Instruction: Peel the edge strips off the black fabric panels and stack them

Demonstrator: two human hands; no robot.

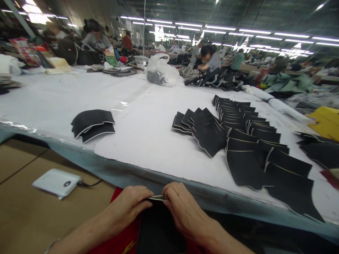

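Both hands pinch the light upper edge of a black piece (160, 225) below the table's front edge. My left hand (134, 203) holds it at the left, thumb under and fingers on top. My right hand (181, 208) grips the same edge a little to the right. The piece hangs down over red cloth (113, 240). On the white table (143, 137), a small stack of black pieces (92, 123) lies to the left. Overlapping black pieces with pale edges (243, 165) spread in rows across the right side.
A white device (57, 182) with a cable lies on the brown surface at left. Toward the back of the table stands a clear plastic bag (162, 70). Black straps, a white roll (280, 104) and yellow material (327, 121) lie at right. Several people work behind.
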